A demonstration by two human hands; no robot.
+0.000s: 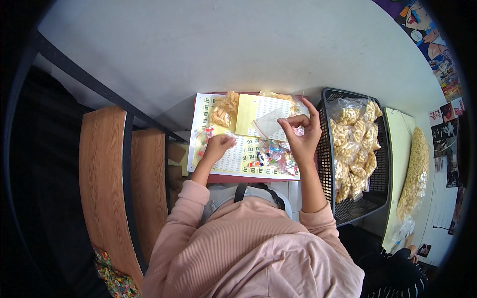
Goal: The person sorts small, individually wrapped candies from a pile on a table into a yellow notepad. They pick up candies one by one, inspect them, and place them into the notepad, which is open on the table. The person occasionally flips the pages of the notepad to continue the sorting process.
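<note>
My right hand is raised over the right part of a small table, thumb and index finger at the corner of a small clear zip bag. That bag looks flat and lies over a yellow-edged label sheet. Over the left part of the table is my left hand, its fingers curled near one another above printed sticker sheets; whether it holds anything is too small to tell. Behind it lies a clear bag of pale snack pieces. Small colourful packets lie in a pile between my hands.
A black plastic basket with several bagged snacks stands right of the table. Farther right, a long filled bag lies on a pale surface. Wooden shelves are at the left, a wall behind. A person's hand shows at lower right.
</note>
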